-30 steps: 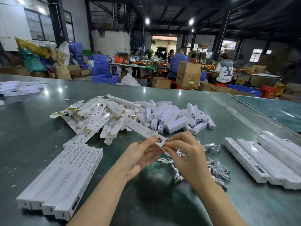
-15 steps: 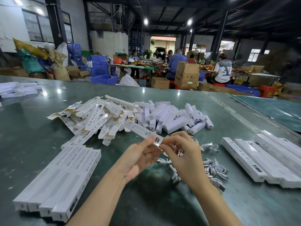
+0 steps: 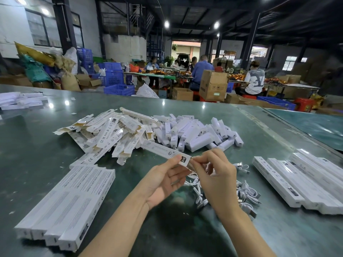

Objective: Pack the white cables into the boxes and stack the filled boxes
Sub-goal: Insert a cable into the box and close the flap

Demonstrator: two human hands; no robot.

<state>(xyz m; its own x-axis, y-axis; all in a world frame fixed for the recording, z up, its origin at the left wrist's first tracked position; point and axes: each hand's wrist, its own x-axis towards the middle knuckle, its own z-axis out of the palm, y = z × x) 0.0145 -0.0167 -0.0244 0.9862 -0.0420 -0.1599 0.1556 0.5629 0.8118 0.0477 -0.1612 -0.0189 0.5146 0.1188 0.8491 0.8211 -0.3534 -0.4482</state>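
Observation:
My left hand (image 3: 165, 179) holds the near end of a long white box (image 3: 163, 152) above the table, thumb on top. My right hand (image 3: 213, 171) pinches the flap at that same end. Under and right of my hands lies a loose heap of white cables (image 3: 245, 191). A row of filled boxes (image 3: 72, 199) lies at the near left. Another row of long boxes (image 3: 300, 177) lies at the right.
A pile of flat unfolded boxes (image 3: 109, 134) and a pile of small white inner boxes (image 3: 194, 132) sit mid-table on the green table (image 3: 37, 145). More white boxes (image 3: 20, 102) lie far left. People work at tables behind, among cartons and blue crates.
Both hands stay together at the end of the box; the fingers of my right hand have shifted slightly on the flap. The box remains in the same place.

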